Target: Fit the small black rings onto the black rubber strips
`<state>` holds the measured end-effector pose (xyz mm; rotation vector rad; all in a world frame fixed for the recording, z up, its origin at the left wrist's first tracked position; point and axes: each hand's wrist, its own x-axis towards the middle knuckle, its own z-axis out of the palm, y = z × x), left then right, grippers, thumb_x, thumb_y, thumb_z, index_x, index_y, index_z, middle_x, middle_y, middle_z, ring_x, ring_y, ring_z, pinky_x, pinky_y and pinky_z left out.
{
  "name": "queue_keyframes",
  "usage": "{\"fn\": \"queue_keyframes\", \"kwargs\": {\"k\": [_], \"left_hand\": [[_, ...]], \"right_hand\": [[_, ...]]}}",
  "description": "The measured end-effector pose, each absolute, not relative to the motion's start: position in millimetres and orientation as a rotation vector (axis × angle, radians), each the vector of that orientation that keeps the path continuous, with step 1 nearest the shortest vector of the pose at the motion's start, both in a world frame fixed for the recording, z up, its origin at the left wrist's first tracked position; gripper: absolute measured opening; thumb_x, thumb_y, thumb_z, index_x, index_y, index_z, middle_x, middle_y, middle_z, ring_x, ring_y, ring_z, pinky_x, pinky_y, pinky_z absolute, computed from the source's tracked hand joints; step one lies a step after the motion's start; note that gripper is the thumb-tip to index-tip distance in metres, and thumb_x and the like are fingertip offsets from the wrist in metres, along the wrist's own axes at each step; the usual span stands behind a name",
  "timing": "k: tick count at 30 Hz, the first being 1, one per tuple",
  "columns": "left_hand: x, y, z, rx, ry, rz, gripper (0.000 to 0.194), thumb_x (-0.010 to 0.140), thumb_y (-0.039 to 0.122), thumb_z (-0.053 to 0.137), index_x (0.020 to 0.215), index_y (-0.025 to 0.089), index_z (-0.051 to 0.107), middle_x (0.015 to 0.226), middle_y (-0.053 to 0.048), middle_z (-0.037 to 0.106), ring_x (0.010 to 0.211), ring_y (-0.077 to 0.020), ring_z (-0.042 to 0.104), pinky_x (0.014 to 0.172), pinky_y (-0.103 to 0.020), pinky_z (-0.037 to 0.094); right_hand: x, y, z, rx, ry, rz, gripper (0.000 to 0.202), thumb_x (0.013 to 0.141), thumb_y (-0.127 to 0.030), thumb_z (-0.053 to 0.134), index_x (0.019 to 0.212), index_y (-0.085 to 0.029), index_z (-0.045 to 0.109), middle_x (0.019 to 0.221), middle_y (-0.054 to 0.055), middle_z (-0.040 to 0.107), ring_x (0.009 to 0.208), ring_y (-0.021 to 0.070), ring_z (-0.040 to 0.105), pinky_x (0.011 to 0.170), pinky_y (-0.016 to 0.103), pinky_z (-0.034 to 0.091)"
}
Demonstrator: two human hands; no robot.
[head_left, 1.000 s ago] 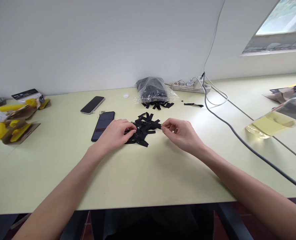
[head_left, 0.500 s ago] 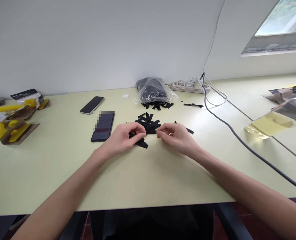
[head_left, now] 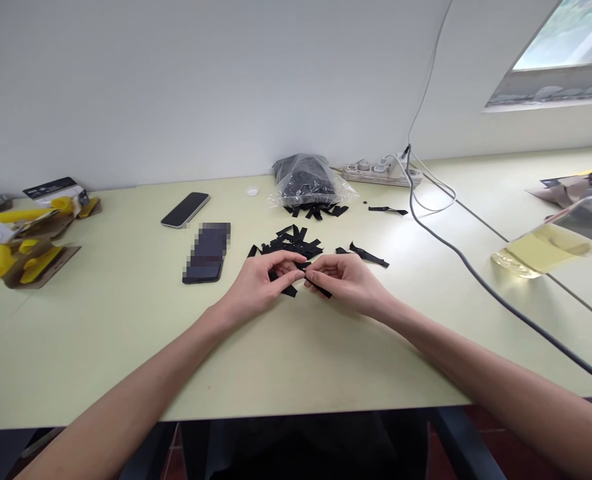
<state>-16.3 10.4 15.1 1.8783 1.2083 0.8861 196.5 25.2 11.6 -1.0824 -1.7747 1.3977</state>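
Observation:
Between my fingertips is a short black fabric strip (head_left: 321, 289), one end of it slanting out below my right thumb. My left hand (head_left: 271, 280) is closed in a pinch at the strip's other end. Fingertips nearly touching the left ones, my right hand (head_left: 343, 283) also pinches the strip. Just behind my hands lies a loose pile of black strips (head_left: 296, 240), partly hidden by my left hand. A few separate strips (head_left: 369, 255) rest beyond my right hand.
A clear plastic bag (head_left: 309, 180) of black strips stands by the wall, beside a power strip (head_left: 376, 173). Two phones (head_left: 183, 210) lie left. Yellow packaged items (head_left: 31, 233) sit far left. A grey cable (head_left: 476, 273) and a container of yellow liquid (head_left: 541, 250) are right.
My hands have come together and slightly toward me. A black strip now shows between them, its end sticking out under my right thumb. More of the pile is uncovered.

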Motion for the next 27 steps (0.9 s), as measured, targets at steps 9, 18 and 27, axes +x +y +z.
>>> {"fn": "queue_keyframes", "kwargs": {"k": [9,18,27], "left_hand": [[-19.2,11.2,15.9,1.83,1.225,0.861,0.026,0.096,0.044,0.066,0.098,0.022,0.08,0.095,-0.004,0.08,0.085,-0.0195,0.073,0.078,-0.03,0.056],[-15.3,8.1,11.7,1.97,1.264,0.849,0.025,0.1,0.039,0.059,0.102,0.023,0.078,0.099,-0.003,0.079,0.087,-0.0205,0.073,0.073,-0.03,0.054],[-38.0,27.4,11.5,2.175,1.523,0.969,0.026,0.103,0.031,0.052,0.114,0.022,0.074,0.114,-0.006,0.074,0.106,-0.0224,0.067,0.096,-0.035,0.052]], "right_hand": [[199.8,29.0,9.9,-1.068,-1.837,1.354,0.019,0.088,-0.034,0.067,0.085,-0.017,0.075,0.074,0.003,0.069,0.068,0.0154,0.063,0.063,0.028,0.047],[197.9,25.8,7.5,-1.119,-1.973,1.094,0.018,0.088,-0.029,0.061,0.089,-0.019,0.076,0.082,0.004,0.073,0.071,0.0165,0.063,0.061,0.028,0.044],[220.9,41.7,23.9,-1.33,-2.14,0.624,0.015,0.089,-0.025,0.054,0.079,-0.02,0.064,0.065,0.001,0.063,0.056,0.015,0.052,0.055,0.03,0.036]]}}
